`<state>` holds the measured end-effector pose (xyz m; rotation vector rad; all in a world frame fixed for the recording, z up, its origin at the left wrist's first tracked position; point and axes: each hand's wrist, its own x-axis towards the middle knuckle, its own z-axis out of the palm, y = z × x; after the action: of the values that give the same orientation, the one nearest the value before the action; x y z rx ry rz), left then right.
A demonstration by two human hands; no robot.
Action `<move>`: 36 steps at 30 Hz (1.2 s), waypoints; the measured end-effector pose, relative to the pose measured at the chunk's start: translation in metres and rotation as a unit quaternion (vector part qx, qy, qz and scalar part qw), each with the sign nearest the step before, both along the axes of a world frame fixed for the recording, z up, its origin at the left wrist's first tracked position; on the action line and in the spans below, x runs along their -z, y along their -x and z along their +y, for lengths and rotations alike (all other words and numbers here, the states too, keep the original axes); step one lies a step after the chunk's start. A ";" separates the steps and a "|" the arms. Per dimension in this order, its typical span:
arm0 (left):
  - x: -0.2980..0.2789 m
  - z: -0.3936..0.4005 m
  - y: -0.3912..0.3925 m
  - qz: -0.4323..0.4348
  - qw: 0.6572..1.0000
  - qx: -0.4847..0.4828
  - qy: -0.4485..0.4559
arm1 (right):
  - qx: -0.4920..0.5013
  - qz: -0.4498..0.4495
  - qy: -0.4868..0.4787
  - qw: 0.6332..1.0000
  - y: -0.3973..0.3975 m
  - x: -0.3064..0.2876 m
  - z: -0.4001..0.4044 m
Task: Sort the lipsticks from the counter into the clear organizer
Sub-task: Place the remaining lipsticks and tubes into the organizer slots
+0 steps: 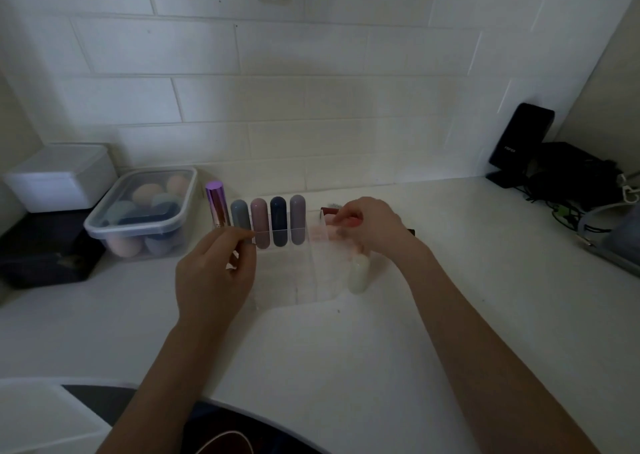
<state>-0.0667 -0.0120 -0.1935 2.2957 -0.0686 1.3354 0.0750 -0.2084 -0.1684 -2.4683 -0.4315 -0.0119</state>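
A clear organizer [304, 280] stands on the white counter [346, 349]. Its back row holds a shiny purple lipstick [218, 204] and several capsule-shaped ones: grey [239, 214], pink [259, 220], navy [278, 218] and mauve [298, 217]. My left hand [214, 273] grips the organizer's left side. My right hand [367, 227] pinches a red lipstick [351, 220] above the organizer's right end. A cream capsule lipstick [358, 275] sits at the front right corner, under my right wrist. A dark red lipstick [327, 210] lies behind my right hand.
A lidded tub of makeup sponges [145, 211] sits left of the organizer, beside a white box [59, 176] and a dark tray [48, 253]. At the right are a black speaker [519, 142] and tangled cables [575, 183]. A tiled wall backs the counter.
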 end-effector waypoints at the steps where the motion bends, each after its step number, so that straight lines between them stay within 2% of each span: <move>1: 0.000 0.000 0.000 0.001 1.000 -0.001 0.002 | 0.007 -0.017 -0.023 1.000 -0.002 0.000 -0.004; 3: 0.000 -0.001 0.000 0.000 1.000 -0.001 0.005 | 0.041 -0.057 -0.071 0.995 -0.006 -0.001 -0.015; 5: 0.000 -0.001 0.000 -0.001 1.000 -0.002 -0.002 | 0.065 -0.074 -0.073 0.992 -0.012 0.001 -0.025; 11: -0.001 0.000 0.001 0.002 1.000 0.004 -0.011 | 0.053 -0.032 -0.019 0.998 -0.012 0.009 -0.023; 15: -0.001 0.000 0.001 0.007 1.000 0.005 -0.017 | 0.043 -0.025 -0.034 0.998 -0.014 0.002 -0.027; 21: -0.001 0.000 0.000 0.004 1.000 -0.001 -0.022 | -0.001 0.034 0.028 0.999 -0.009 -0.009 -0.035; 26: -0.001 -0.002 0.000 -0.005 1.000 -0.002 -0.020 | 0.011 0.058 0.054 0.997 -0.001 -0.004 -0.020; 30: -0.001 -0.002 0.000 -0.010 1.000 0.005 -0.023 | 0.021 0.071 -0.021 0.997 0.005 -0.015 -0.020; 34: -0.001 -0.004 0.001 -0.023 0.999 0.003 -0.046 | 0.083 -0.014 -0.159 0.984 0.014 -0.043 -0.015; 36: -0.001 -0.008 0.003 -0.040 0.996 -0.004 -0.078 | 0.077 -0.020 -0.230 0.970 0.023 -0.060 -0.008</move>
<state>-0.0696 -0.0196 -0.1923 2.3723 -0.1967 1.4722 0.0517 -0.2160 -0.1088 -2.0384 -0.2204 -0.2040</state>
